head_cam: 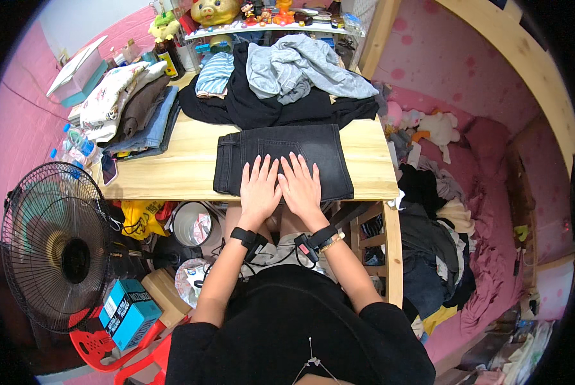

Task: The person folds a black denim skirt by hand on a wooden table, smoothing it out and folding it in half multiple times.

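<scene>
Folded black denim jeans [287,139] lie flat near the front edge of the light wooden table [181,178]. My left hand [260,190] rests palm down on their lower middle, fingers straight and slightly apart. Beside it, nearly touching at the thumbs, my right hand [300,185] lies flat on the same jeans. Neither hand grips the cloth. Behind the jeans is a spread black garment [268,113], with a crumpled grey garment [302,67] and a blue-and-white striped cloth [215,74] on it. A stack of folded clothes [138,110] sits at the table's left.
A smartphone [109,168] and plastic bottles [78,142] are at the table's left edge. A standing fan [56,245] is at left, above a red chair [92,339] with a blue box [129,313]. At right, a clothes pile [427,245] covers part of a pink bed [494,269].
</scene>
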`<state>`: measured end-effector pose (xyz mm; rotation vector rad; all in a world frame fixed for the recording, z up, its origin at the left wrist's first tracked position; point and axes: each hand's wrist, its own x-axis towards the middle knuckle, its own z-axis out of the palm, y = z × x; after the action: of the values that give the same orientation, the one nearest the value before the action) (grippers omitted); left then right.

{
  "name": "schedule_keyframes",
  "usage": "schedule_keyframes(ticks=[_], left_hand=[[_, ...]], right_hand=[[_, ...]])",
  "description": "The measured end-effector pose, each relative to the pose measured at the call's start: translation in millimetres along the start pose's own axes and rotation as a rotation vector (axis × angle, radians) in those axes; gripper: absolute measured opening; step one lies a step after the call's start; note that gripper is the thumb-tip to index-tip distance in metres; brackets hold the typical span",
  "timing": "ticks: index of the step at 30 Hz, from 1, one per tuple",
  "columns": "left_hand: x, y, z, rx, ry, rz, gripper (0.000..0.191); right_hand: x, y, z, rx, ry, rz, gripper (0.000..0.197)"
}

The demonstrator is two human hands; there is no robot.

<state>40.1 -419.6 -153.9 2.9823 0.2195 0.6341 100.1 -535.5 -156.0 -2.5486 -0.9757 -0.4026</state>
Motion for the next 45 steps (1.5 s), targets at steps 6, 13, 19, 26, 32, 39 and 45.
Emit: schedule_keyframes(ticks=[6, 13, 19, 26, 32, 39, 45], left_hand=[[4, -13, -12, -0.036, 0.012, -0.006, 0.052], [9, -48, -24, 0.109, -0.038, -0.185, 0.053], [44, -51, -28, -0.037, -0.046, -0.242, 0.053], [58, -34, -4, 0.165, -0.006, -0.285, 0.071], [52, -36, -2, 0.089, 0.036, -0.296, 0.083], [54, -34, 2, 0.214, 0.023, -0.265, 0.084], [63, -45, -3, 0.096, -0.270, -0.348, 0.094]], right_hand=[[1, 36, -16, -0.151, -0.019, 0.080, 0.046], [-16, 84, -41, -0.141, -0.145, 0.332, 0.049], [23, 54, -36, -0.181, -0.037, 0.234, 0.056], [81, -6, 5, 0.080, -0.267, 0.117, 0.057], [96, 35, 10, 0.022, -0.357, 0.350, 0.052], [83, 86, 4, -0.091, -0.400, 0.411, 0.054], [84, 84, 7, -0.152, -0.333, 0.381, 0.055]])
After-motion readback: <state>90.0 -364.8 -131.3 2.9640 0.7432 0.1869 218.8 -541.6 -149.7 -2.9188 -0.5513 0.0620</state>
